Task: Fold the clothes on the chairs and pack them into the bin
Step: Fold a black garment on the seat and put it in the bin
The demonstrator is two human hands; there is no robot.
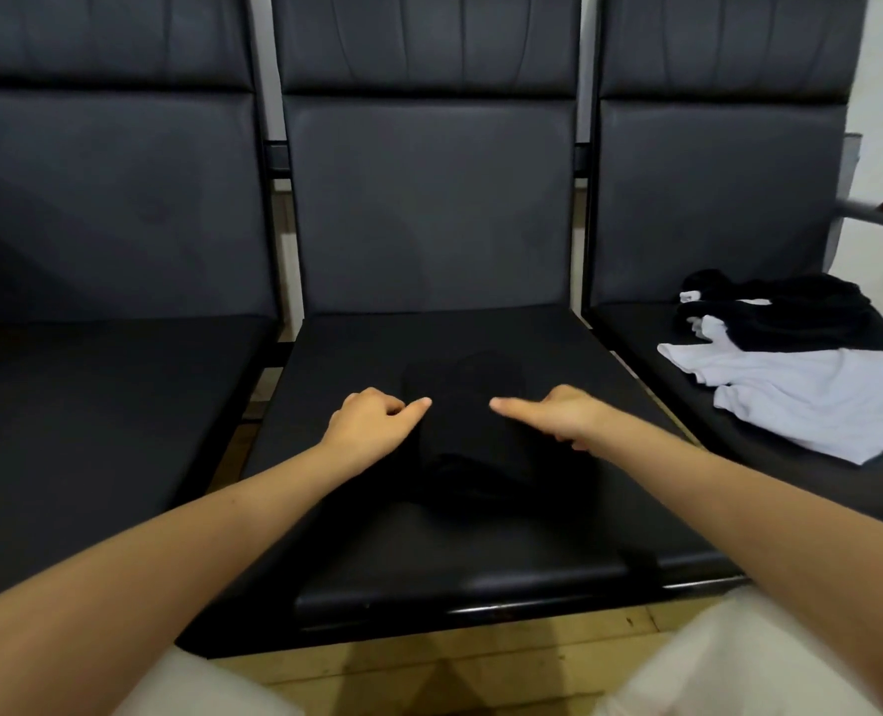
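Head view, looking down at a row of three dark padded chairs.

Middle chair seat [481, 571]: a black garment [473, 436] lies on it, folded into a narrow bundle running front to back. Black on black; edges hard to trace.

Left hand [372, 413]: at the bundle's left edge. Fingers curled under, thumb stretched out flat toward the middle of the cloth. Looks like it pinches the fabric edge, though the curled fingers hide the contact.

Right hand [558, 413]: at the bundle's right edge, mirrored pose. Thumb extended inward over the cloth, remaining fingers curled down at the garment's side, apparently gripping the edge. The two thumb tips point at each other, apart, with cloth between.

Right chair seat [635, 333]: loose pile of unfolded clothes. A white garment [790, 395] is spread toward the front; a black garment with white trim [801, 317] lies crumpled behind and partly on top of it.

Left chair seat [93, 431]: dark cushion only.

Wooden floor [455, 664] shows below the seat fronts. Light-coloured trouser legs [728, 664] at the bottom corners.
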